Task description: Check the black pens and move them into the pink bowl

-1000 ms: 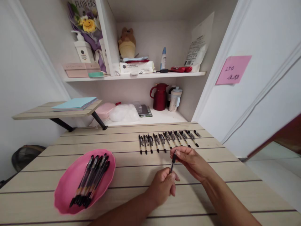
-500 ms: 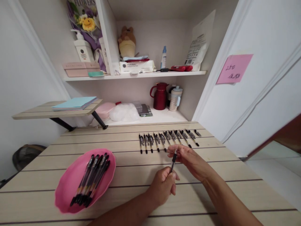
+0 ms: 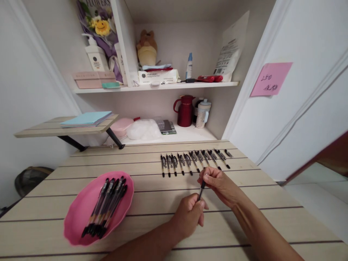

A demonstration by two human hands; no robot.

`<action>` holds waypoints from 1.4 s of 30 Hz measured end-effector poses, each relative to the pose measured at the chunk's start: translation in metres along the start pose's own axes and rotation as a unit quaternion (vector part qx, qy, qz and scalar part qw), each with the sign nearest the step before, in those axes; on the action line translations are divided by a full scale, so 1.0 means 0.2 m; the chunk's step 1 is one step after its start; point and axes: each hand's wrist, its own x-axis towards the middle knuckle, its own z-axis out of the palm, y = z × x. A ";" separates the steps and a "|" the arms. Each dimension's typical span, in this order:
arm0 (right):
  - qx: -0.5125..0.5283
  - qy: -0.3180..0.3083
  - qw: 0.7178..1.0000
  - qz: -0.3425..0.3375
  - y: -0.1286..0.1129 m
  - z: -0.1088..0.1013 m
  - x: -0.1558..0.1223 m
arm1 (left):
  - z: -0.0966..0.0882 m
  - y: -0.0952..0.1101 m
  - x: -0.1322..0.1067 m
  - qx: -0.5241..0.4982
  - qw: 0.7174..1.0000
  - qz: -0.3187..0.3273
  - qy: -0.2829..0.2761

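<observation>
A pen (image 3: 201, 191) with a black grip is held between my two hands over the table. My left hand (image 3: 189, 214) is closed around its lower barrel. At the upper end, my right hand (image 3: 216, 183) pinches the pen near its tip with thumb and fingers, which hide the point. Just beyond my hands lies a row of uncapped pens (image 3: 182, 165) with black caps (image 3: 188, 159) beside them. To the left, a pink scalloped bowl (image 3: 72, 217) holds several capped black pens (image 3: 106, 206) lying side by side.
A small raised stand (image 3: 40, 128) with blue paper (image 3: 86, 119) stands at the back left. Behind the table are white shelves (image 3: 187, 86) with a red jug (image 3: 185, 111) and a speckled cup (image 3: 202, 114). A pink note (image 3: 271, 79) sticks to the right wall.
My right hand's fingers have closed onto the pen's tip end, which stood exposed before. The left hand keeps its hold almost unmoved.
</observation>
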 end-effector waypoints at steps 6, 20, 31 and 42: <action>0.031 -0.055 0.998 0.023 -0.03 0.00 -0.03 | 0.00 -0.01 0.01 -0.008 1.000 -0.005 0.003; 0.034 -0.033 0.999 0.001 -0.02 -0.01 -0.01 | 0.00 -0.01 0.01 0.001 1.000 -0.010 -0.006; 0.016 -0.034 0.999 -0.022 -0.01 -0.03 0.00 | 0.00 -0.01 0.00 -0.005 1.000 -0.011 -0.001; 0.016 -0.042 0.999 -0.016 0.01 -0.03 0.00 | 0.00 0.00 0.01 -0.012 1.000 -0.016 0.006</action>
